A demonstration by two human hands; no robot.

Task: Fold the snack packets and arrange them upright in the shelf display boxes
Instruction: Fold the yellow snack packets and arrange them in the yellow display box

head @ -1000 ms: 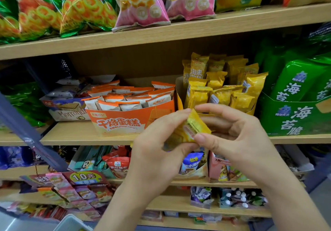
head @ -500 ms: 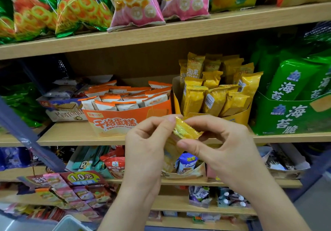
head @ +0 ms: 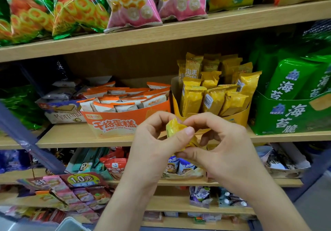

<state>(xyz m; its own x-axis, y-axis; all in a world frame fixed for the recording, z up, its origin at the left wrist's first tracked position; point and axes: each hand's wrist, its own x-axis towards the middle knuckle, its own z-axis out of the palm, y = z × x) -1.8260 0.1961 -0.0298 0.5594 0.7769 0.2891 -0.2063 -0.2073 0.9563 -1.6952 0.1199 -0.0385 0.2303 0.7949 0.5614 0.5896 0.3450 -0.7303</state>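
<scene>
Head | left hand (head: 154,146) and right hand (head: 229,152) pinch yellow packet (head: 175,127) | packet between them

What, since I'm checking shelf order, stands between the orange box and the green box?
The yellow box, holding upright yellow packets; the head view shows it.

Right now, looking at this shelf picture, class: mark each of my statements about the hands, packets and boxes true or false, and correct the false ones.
1. The left hand and right hand both hold one yellow packet. True.
2. The orange display box stands right of the yellow display box. False: it stands to its left.
3. Packets in the yellow display box stand upright. True.
4. The pink bags lie on the lowest shelf. False: they are on the top shelf.
</scene>
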